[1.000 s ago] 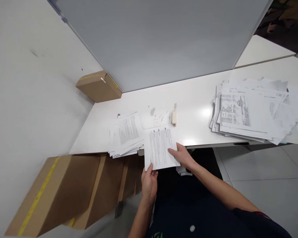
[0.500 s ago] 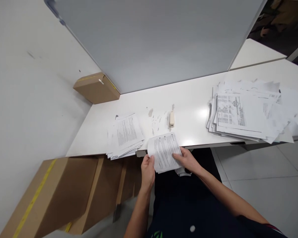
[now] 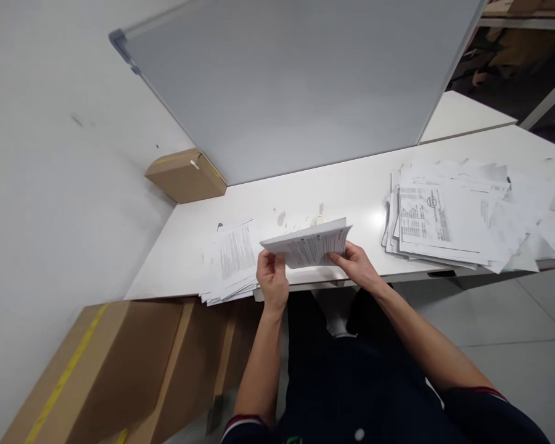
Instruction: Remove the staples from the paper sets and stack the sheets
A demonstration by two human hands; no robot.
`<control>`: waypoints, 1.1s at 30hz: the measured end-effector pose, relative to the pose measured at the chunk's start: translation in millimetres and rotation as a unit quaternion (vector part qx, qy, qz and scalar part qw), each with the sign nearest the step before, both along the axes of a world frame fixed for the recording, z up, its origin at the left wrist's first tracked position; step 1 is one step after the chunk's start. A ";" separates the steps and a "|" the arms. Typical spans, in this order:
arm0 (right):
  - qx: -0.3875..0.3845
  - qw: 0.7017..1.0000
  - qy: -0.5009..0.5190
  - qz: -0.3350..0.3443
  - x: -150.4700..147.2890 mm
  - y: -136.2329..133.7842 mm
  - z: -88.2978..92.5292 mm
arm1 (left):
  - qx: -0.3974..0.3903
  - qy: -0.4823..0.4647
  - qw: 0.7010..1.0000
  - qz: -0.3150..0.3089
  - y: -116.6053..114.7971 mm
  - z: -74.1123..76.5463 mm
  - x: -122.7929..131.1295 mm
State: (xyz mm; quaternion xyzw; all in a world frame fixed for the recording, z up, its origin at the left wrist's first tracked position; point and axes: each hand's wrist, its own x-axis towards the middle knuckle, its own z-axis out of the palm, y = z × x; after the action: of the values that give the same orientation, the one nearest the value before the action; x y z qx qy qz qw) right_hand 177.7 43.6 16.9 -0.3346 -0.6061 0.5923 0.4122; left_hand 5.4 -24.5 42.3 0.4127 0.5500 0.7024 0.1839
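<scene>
Between my two hands is a small sheaf of printed paper sheets [image 3: 308, 246], tilted up on edge above the table's front. My left hand [image 3: 272, 280] grips its left end, fingers curled behind and thumb in front. At the right end my right hand [image 3: 356, 265] pinches the sheets between thumb and fingers. Behind the sheaf, a cream-coloured stapler-like object [image 3: 320, 219] lies mostly hidden on the table. A pile of printed sheets [image 3: 234, 256] lies just left of my left hand.
A larger, untidy paper pile [image 3: 444, 216] covers the right of the white table [image 3: 351, 179]. A whiteboard [image 3: 296, 86] stands along the back. One cardboard box [image 3: 187, 176] sits at the back left corner; large cartons [image 3: 134, 357] stand below on the left.
The sheaf has been raised and tipped from nearly flat to edge-up, and both hands have moved upward with it. It now covers most of the cream object. The camera view has shifted slightly.
</scene>
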 end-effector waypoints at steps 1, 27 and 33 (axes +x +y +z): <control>-0.001 1.000 0.002 -0.003 -0.3 2.1 -3.6 | -0.006 0.008 1.000 -0.008 2.0 -1.7 1.0; 0.427 0.757 -0.494 0.014 43.5 -3.9 107.5 | -0.070 0.074 0.992 -0.069 0.4 -20.6 -12.5; 0.414 0.651 -0.630 0.088 30.5 -3.4 100.8 | -0.175 0.201 0.950 -0.162 2.1 -57.2 -9.1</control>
State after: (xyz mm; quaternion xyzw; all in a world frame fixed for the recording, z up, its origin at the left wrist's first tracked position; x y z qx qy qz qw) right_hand 208.2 40.2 117.8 -0.3674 -0.9288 -0.0397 -0.0274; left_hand -3.7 -22.4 -14.8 0.5906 0.6153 0.4583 0.2500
